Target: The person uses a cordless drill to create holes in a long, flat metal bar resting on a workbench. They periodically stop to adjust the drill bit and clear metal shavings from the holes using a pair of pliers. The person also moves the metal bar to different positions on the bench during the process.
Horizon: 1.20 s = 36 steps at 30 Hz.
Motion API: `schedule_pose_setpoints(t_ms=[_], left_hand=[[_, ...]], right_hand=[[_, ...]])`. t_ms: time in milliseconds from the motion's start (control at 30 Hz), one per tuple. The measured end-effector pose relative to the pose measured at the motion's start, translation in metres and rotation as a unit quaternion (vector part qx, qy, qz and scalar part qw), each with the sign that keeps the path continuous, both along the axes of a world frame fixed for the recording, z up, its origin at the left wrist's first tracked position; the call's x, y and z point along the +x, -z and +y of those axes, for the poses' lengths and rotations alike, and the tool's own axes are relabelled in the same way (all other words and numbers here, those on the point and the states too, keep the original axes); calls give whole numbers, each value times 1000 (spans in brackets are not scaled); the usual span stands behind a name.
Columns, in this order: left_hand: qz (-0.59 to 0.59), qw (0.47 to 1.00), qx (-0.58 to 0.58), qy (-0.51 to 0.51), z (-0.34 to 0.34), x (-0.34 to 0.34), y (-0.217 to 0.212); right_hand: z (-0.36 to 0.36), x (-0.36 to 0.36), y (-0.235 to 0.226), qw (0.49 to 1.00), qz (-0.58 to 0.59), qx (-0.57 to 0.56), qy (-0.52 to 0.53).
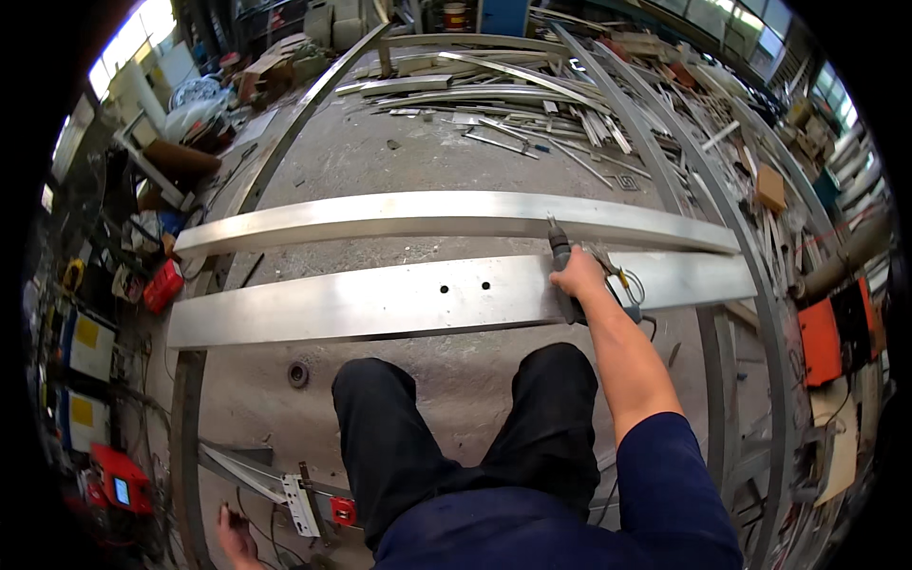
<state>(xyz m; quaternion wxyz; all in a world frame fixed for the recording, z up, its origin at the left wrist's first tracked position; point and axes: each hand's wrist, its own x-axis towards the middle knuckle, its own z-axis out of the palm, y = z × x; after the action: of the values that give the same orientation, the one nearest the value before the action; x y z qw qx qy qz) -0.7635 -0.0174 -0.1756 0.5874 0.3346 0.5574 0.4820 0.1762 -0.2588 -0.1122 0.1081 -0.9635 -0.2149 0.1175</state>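
Observation:
My right hand (579, 276) is wrapped round a power drill (560, 247). The drill's bit points away from me, over the near edge of the far metal bar. Below the drill lies a wide, silvery metal beam (370, 302) with two dark round holes near its middle. A second metal bar (380, 217) runs across just beyond it. Low at the left is my left hand (237, 540), its fingers curled. A small dark spot shows at its fingertips, too small to make out. Near it sits a white slotted metal plate (301, 505) beside a small red square block (343, 511).
Metal rails (191, 418) run away from me on both sides under the beams. Scrap metal strips (494, 90) pile up at the back. Red-cased equipment (122, 480) stands at the lower left, an orange case (823, 342) at the right. A dark ring (298, 373) lies on the floor.

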Motion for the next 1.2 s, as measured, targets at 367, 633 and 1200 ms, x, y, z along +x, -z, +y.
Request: schedule_pose_setpoints(t_ms=[367,633,1200], left_hand=[[77,815,276,504,-48,512,-123],[22,747,152,647,-123,556,-120],[70,649,362,666,-186,602,-38]], right_hand=[[-24,-222,-46,864,-81,478,-132],[-40,-311,-13,822,159,480,-263],[-56,-250,-133,793,-201,121,-562]])
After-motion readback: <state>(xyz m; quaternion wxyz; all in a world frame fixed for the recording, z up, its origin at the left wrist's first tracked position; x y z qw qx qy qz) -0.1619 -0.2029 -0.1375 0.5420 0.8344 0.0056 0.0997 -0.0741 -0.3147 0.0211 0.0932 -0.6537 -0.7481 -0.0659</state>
